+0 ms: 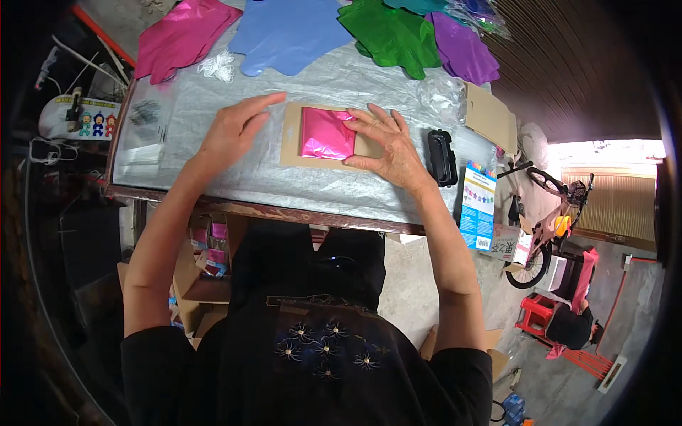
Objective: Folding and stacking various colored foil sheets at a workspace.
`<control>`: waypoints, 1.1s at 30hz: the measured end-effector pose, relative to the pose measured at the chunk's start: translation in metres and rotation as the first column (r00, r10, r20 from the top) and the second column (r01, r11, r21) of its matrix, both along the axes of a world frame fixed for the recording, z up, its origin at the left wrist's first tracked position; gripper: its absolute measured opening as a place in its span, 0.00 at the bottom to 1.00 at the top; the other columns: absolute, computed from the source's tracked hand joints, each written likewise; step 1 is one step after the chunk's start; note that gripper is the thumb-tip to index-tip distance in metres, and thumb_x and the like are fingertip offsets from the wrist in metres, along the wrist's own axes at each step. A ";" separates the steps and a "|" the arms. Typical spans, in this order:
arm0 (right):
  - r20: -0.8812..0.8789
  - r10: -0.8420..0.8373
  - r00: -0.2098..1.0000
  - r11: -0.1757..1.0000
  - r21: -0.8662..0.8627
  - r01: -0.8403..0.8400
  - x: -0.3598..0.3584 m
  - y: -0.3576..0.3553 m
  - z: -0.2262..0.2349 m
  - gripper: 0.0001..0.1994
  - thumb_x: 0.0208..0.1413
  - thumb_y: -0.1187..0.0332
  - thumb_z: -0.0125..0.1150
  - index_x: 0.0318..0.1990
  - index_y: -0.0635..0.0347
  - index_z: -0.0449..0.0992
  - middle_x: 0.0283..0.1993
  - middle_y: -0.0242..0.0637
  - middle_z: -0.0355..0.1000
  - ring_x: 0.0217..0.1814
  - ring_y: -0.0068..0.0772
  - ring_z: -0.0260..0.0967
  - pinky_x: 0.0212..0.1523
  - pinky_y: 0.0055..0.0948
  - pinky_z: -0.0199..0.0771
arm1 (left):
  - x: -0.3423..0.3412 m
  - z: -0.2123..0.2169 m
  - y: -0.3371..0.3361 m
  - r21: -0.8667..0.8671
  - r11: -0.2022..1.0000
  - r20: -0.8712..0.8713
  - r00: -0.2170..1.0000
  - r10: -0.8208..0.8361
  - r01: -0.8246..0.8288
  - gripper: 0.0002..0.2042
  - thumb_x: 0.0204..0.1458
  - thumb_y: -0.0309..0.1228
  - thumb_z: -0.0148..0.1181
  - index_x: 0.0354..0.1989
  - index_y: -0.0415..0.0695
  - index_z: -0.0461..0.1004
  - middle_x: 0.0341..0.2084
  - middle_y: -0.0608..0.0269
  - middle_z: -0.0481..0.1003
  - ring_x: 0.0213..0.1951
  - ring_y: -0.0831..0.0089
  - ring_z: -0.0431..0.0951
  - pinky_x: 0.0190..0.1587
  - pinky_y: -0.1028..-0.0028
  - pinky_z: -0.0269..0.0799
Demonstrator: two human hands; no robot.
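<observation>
A folded pink foil balloon point(328, 133), shiny and squared off, lies on a brown cardboard piece point(292, 149) on the table. The fingers of my right hand point(387, 145) rest on its right side, with the thumb at the lower right corner, holding it against the card. My left hand point(238, 128) hovers left of the card with fingers stretched out and nothing in it. Flat foil balloons lie along the far edge: pink point(186, 37), blue point(290, 35), green point(394, 39) and purple point(463, 48).
White string point(217, 66) lies near the pink foils. Clear plastic sleeves point(144, 138) are stacked at the left. On the right are a black holder point(442, 157), a blue-and-white printed package point(477, 206) and an open cardboard box point(490, 117). A bicycle point(543, 227) and another person point(570, 323) are beyond.
</observation>
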State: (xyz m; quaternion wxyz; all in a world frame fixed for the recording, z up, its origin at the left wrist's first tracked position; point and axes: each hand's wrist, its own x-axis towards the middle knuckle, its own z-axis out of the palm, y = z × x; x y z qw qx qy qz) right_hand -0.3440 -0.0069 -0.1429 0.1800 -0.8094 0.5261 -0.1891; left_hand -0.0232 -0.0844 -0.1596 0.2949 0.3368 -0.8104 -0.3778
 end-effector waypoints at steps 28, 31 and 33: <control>0.085 -0.303 0.949 0.934 -0.170 0.313 -0.019 0.068 -0.019 0.22 0.57 0.84 0.50 0.60 0.64 0.73 0.64 0.49 0.69 0.71 0.53 0.62 0.72 0.44 0.59 | -0.070 0.007 0.029 -0.359 0.899 0.279 0.948 -0.152 0.250 0.19 0.56 0.39 0.64 0.57 0.54 0.78 0.64 0.56 0.68 0.66 0.52 0.65 0.66 0.58 0.64; 0.102 -0.291 0.951 0.940 -0.156 0.304 -0.016 0.062 -0.020 0.22 0.58 0.85 0.49 0.61 0.64 0.72 0.65 0.48 0.69 0.72 0.52 0.61 0.73 0.45 0.57 | -0.075 0.010 0.031 -0.327 0.910 0.267 0.949 -0.168 0.253 0.20 0.55 0.36 0.65 0.57 0.53 0.78 0.64 0.54 0.68 0.67 0.51 0.65 0.66 0.57 0.64; 0.137 -0.277 0.951 0.947 -0.127 0.294 -0.013 0.057 -0.019 0.23 0.59 0.84 0.49 0.62 0.64 0.71 0.66 0.48 0.68 0.72 0.52 0.60 0.73 0.45 0.56 | -0.076 0.008 0.031 -0.340 0.908 0.268 0.950 -0.158 0.247 0.20 0.55 0.37 0.65 0.57 0.53 0.78 0.64 0.55 0.68 0.66 0.51 0.66 0.66 0.57 0.64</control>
